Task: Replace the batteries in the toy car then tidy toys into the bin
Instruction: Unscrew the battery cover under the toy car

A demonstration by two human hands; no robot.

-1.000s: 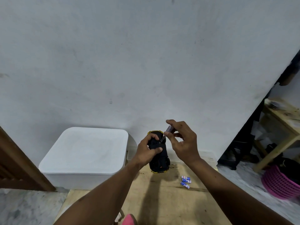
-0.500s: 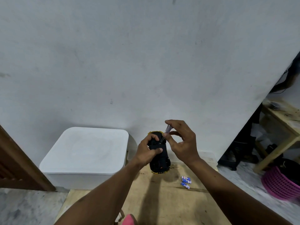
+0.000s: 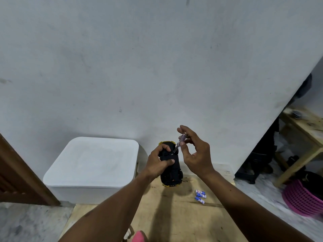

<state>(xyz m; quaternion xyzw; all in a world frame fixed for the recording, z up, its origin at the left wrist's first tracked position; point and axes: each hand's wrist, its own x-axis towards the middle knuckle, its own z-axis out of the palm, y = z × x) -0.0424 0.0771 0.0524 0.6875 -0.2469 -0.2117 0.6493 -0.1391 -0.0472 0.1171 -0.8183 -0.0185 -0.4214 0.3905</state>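
Toy car (image 3: 172,170): underside up, in the air over the far end of the wooden board (image 3: 174,215), not resting on it
Left hand (image 3: 158,163): fingers and thumb curled round the car's middle, gripping it
Right hand (image 3: 197,154): thumb and forefingers pinch the screwdriver (image 3: 180,141) handle; other fingers loose
Tip: on the car's underside; screw too small to see
Step, judged: undoing the battery cover; press straight down the shaft, turn slowly, brace the car firmly
Batteries (image 3: 200,196): small cluster near the board's right edge
White lidded box (image 3: 92,165): off the board's far-left corner

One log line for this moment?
left hand grips black-and-yellow toy car | right hand pinches clear-handled screwdriver, tip at car | blue-white batteries on wooden board
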